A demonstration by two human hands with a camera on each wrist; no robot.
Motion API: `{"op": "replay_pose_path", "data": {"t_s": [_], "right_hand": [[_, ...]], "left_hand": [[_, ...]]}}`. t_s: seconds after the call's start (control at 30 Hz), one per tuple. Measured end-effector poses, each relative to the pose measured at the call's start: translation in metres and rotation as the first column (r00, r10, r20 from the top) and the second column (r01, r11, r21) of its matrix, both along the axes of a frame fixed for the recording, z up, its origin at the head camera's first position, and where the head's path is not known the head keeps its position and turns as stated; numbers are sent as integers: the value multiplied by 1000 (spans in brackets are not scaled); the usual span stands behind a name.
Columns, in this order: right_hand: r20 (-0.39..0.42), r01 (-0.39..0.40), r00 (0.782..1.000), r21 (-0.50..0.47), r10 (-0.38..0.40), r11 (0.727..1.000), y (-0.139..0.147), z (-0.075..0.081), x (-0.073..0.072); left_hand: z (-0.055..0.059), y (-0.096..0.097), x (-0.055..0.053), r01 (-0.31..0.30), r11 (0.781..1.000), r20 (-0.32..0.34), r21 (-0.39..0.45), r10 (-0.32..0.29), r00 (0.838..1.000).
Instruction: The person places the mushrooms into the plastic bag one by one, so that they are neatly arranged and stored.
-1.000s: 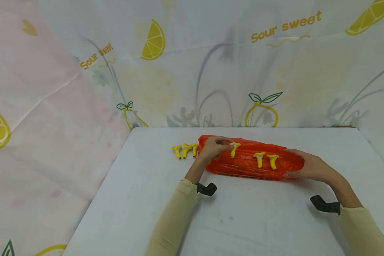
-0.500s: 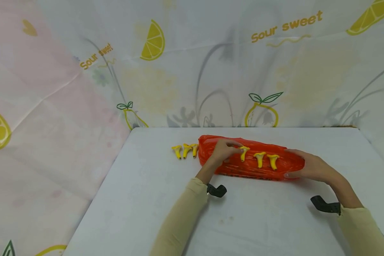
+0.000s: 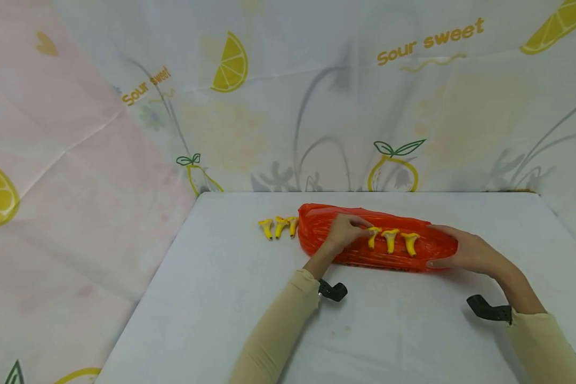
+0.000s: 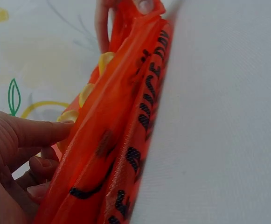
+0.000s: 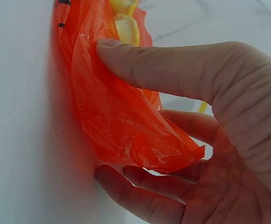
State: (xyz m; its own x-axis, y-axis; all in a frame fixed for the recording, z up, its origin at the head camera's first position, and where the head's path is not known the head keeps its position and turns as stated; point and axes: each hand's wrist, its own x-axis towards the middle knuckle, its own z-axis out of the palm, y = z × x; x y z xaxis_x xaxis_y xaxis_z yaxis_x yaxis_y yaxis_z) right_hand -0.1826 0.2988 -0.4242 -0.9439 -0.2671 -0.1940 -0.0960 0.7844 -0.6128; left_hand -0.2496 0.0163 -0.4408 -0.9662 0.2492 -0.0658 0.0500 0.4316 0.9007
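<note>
A crumpled red plastic bag (image 3: 317, 225) lies lengthwise on the white table, black lettering along its near side. On it, two yellow chanterelle-shaped mushrooms (image 3: 390, 242) stand in a row. Left of these, my left hand (image 3: 344, 232) pinches a third yellow mushroom (image 3: 373, 239) by its cap between thumb and forefinger, close over the bag. In the left wrist view the other left fingers (image 4: 39, 165) are curled. My right hand (image 3: 470, 252) grips the bag's right end; its thumb (image 5: 158, 67) presses the near side and its fingers lie round the far side.
Three more yellow mushrooms (image 3: 280, 226) lie at the bag's left end. The white table (image 3: 389, 330) ends at a lemon-print cloth (image 3: 278, 106) hung behind it. Black wrist mounts (image 3: 333, 291) stick out from both sleeves.
My left hand has moved right and slightly nearer along the bag with its mushroom, up to the other two. The right hand has stayed at the bag's end.
</note>
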Motion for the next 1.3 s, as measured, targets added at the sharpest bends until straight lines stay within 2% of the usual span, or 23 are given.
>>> {"op": "replay_pose_path", "data": {"t_s": [0.3,0.5,0.93,1.13,1.3], "right_hand": [[4,2,1000,5,-2,1000,-1,0,0],[-5,-4,1000,1,4,1000,-1,1,0],[-1,5,1000,21,-5,1000,0,0,-1],[8,15,1000,22,-15,1000,0,-1,-1],[19,21,1000,25,-22,999,-1,-1,0]], "left_hand": [[-2,2,1,59,994,-69,-93,-65,995],[2,0,1,72,990,-68,-125,-81,994],[15,-15,1,85,995,-64,-59,-89,994],[19,-27,1,98,995,-49,5,-97,994],[21,-40,0,103,995,-34,16,-102,994]]}}
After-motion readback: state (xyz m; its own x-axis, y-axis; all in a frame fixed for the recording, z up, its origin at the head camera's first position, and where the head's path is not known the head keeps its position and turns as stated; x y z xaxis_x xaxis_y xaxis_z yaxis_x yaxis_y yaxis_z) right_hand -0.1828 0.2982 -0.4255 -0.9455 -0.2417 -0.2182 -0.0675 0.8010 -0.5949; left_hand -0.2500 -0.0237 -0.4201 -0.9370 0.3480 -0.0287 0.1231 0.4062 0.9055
